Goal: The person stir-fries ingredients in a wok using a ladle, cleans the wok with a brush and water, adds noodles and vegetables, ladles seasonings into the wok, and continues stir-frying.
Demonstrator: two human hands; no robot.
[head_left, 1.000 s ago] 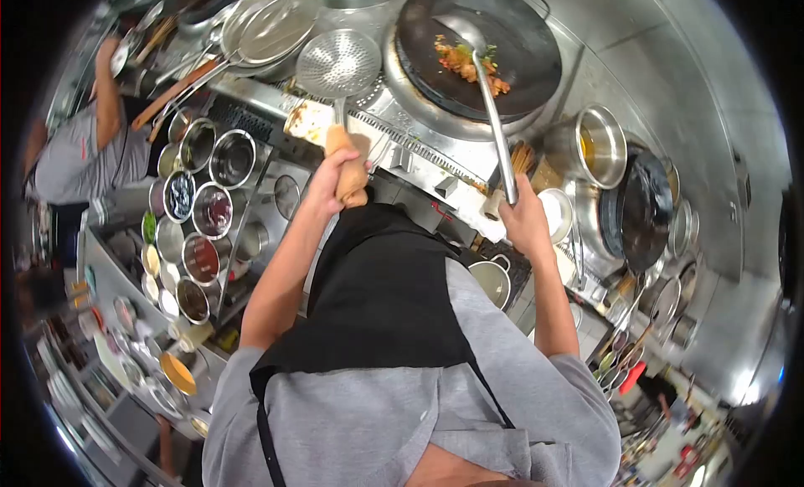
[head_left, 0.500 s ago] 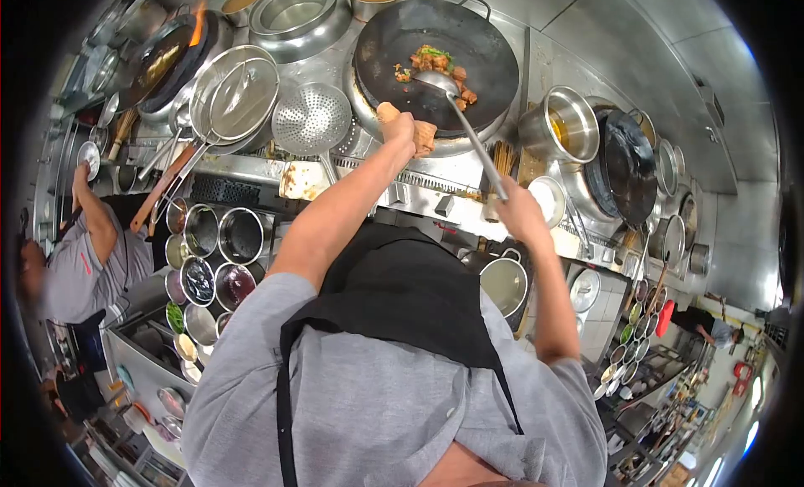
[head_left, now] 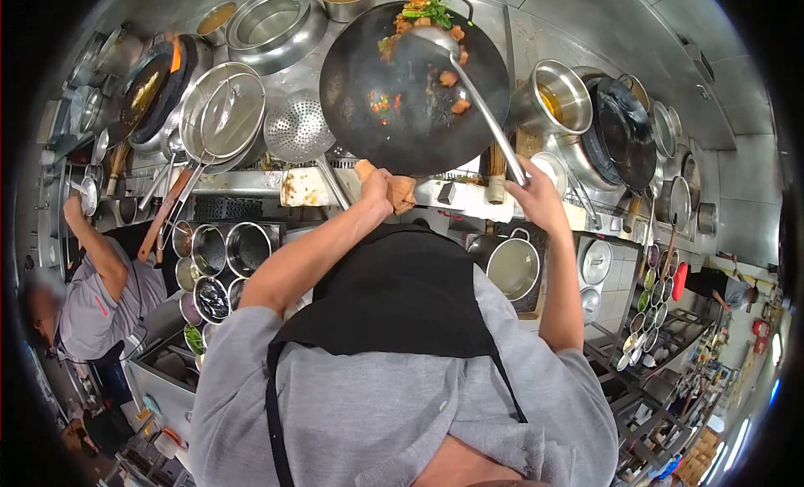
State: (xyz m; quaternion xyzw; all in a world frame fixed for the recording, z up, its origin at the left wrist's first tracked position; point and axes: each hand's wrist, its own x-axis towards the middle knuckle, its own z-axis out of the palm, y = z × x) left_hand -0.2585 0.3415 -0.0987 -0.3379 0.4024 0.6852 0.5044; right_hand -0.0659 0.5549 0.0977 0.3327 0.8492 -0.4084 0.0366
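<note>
My left hand (head_left: 379,192) is closed round a folded brown cloth (head_left: 402,194) at the near edge of a large black wok (head_left: 368,144). The wok's near handle is hidden under the cloth. My right hand (head_left: 538,194) grips the end of a long metal ladle (head_left: 486,110). The ladle's bowl rests among browned food pieces and green leaves (head_left: 425,12) near the far side of the wok. A few pieces and red bits lie lower on the wok's surface.
A perforated skimmer (head_left: 299,127) and round strainers (head_left: 222,110) lie left of the wok. A steel pot (head_left: 553,97) with yellow liquid stands right. Flame rises at a far-left wok (head_left: 142,93). A co-worker (head_left: 105,294) stands left; another person (head_left: 737,294) is far right.
The wok has tilted and shifted toward me with my left hand. Its food has moved to the far side and spread. The ladle's bowl has moved farther away.
</note>
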